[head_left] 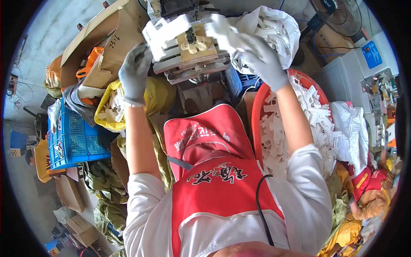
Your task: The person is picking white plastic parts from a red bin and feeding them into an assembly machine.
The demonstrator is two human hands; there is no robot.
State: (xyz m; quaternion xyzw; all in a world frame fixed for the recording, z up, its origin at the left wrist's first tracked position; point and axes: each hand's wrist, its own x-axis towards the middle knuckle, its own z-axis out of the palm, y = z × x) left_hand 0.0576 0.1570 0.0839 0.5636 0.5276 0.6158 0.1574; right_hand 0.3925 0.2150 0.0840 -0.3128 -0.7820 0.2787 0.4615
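Observation:
Both my hands wear grey-white gloves. My left hand (136, 70) is closed, with a white plastic part (169, 31) at its fingertips, over the left side of a machine's metal bed (188, 70). On the other side, my right hand (263, 62) reaches in with its fingers on a second white plastic part (223, 34), smeared by motion. Between the two parts sits a tan fixture block (196, 45) on the bed, with pale rounded pieces on it. The upper machine is cut off by the frame's top edge.
To the right stands a red tub (257, 115) heaped with white parts, below a white sack (291, 32) of similar pieces. At left are a yellow bag (102, 109) with parts, a cardboard box (115, 47) and a blue crate (79, 143). A fan (336, 15) stands back right.

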